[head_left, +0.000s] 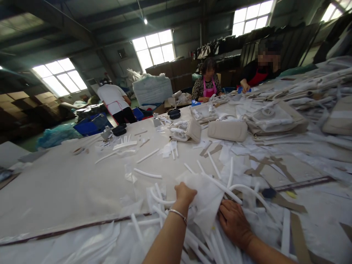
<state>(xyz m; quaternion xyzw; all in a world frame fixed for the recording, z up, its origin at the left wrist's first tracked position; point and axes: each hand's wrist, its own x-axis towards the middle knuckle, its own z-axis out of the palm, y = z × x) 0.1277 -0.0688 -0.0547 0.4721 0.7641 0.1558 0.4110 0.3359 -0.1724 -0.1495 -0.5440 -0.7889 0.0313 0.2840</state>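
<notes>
A thin white foam sheet (pixel 207 200) lies over a loose heap of white foam strips (pixel 196 244) at the front of the table. My left hand (pixel 185 194), with a bracelet at the wrist, is closed on the sheet's left side, thumb and fingers pinching it. At the sheet's right edge, my right hand (pixel 233 222) has its fingers curled in against the sheet, fingertips partly hidden. Just above the right hand, a long white foam tube (pixel 225 189) runs across the sheet, and a curved tube (pixel 258 196) arcs off to the right.
Cream bags (pixel 192 130) and a cream padded piece (pixel 227 131) stand farther back. Brown paper strips (pixel 265 165) are scattered at the right, beside a high pile of wrapped bags (pixel 277 117). Co-workers (pixel 210 86) are at the far side. Black pouches (pixel 119 129) lie near the back edge.
</notes>
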